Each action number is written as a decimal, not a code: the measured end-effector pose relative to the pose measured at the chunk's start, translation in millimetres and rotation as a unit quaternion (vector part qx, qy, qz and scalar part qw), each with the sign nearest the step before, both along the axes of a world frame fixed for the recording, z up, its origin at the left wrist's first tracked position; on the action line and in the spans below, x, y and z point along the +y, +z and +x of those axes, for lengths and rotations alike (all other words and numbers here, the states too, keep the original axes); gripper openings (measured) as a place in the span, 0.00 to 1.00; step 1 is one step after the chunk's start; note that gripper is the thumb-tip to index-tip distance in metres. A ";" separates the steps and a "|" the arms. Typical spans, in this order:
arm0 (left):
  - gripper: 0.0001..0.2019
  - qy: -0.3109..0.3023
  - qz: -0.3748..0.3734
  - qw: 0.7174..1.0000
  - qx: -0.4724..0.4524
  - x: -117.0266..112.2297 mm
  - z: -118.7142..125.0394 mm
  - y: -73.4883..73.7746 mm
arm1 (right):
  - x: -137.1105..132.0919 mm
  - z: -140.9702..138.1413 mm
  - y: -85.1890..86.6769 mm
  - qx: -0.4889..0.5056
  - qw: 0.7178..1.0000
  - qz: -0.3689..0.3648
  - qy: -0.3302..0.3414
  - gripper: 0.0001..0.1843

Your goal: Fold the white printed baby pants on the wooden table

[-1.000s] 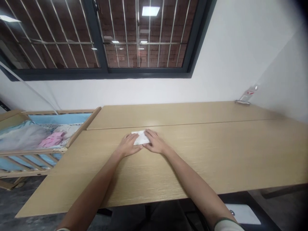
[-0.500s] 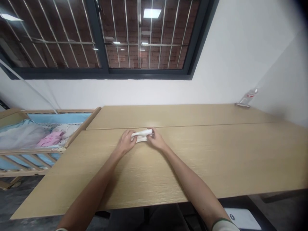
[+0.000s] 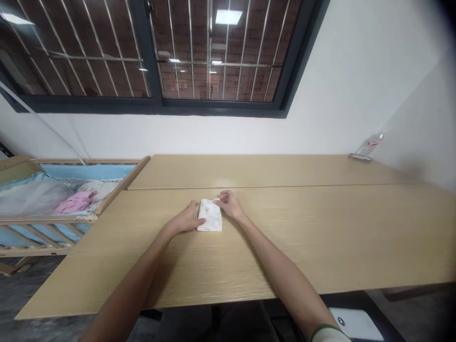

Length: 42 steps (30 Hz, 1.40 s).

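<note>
A small folded white cloth [image 3: 211, 217] with a faint grey print lies on the wooden table, nearly square in outline. On its left side is my left hand [image 3: 187, 218], the thumb resting over the lower left edge and the fingers along the upper left edge, spread apart. My right hand [image 3: 230, 205] is at the upper right corner, with the thumb touching the cloth and the fingers raised and parted above the table. Neither hand is closed round the cloth.
The wooden table [image 3: 302, 228] has a seam running across its far part. To the left stands a crib [image 3: 117, 192] with pink cloth [image 3: 75, 202] inside. A clear plastic bottle [image 3: 371, 145] is at the far right corner. A white device [image 3: 356, 324] sits below the front edge.
The cloth, earlier held rolled or bent between both hands, now lies flat as a folded square nearer to me. My left hand has turned and slid down along its left side; my fingers have spread.
</note>
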<state>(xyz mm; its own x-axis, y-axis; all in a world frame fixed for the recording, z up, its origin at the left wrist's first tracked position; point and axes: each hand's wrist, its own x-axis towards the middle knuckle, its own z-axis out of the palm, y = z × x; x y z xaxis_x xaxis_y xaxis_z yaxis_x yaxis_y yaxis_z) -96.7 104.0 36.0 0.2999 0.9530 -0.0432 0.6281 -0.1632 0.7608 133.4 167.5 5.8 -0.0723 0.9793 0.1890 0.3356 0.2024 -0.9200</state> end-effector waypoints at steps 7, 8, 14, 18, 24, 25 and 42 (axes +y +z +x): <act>0.25 0.082 0.064 0.987 0.122 -20.2 10.3 17.8 | 1.5 -1.7 0.2 -0.050 0.998 0.046 0.003 0.20; 0.24 0.105 0.091 0.979 0.151 -29.3 14.8 20.9 | -1.1 -0.3 4.2 -0.065 0.996 0.057 0.012 0.21; 0.33 0.099 0.200 0.958 0.183 -94.7 67.8 6.9 | -38.2 -7.7 48.5 -0.195 0.951 0.174 0.165 0.28; 0.41 0.128 0.212 0.958 0.142 -110.2 97.8 -33.7 | -69.9 -25.3 66.8 -0.236 0.901 0.179 0.316 0.28; 0.37 0.124 0.208 0.958 0.154 -111.4 99.4 -56.2 | -76.6 -23.7 47.8 -0.273 0.858 0.110 0.422 0.29; 0.37 0.122 0.203 0.956 0.171 -111.9 98.4 -53.6 | -72.6 -21.4 44.5 -0.282 0.856 0.098 0.423 0.29; 0.34 0.147 0.246 0.914 0.288 -119.5 100.1 -36.6 | 0.9 -2.3 31.4 -0.341 0.879 0.088 0.322 0.39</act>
<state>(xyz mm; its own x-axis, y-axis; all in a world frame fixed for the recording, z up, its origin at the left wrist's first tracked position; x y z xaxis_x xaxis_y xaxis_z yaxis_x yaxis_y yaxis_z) 3.4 -15.5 -0.6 0.0899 0.9354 0.3419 0.9731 -0.1557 0.1700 131.0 168.4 37.2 -0.7557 0.6541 0.0320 0.5603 0.6712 -0.4853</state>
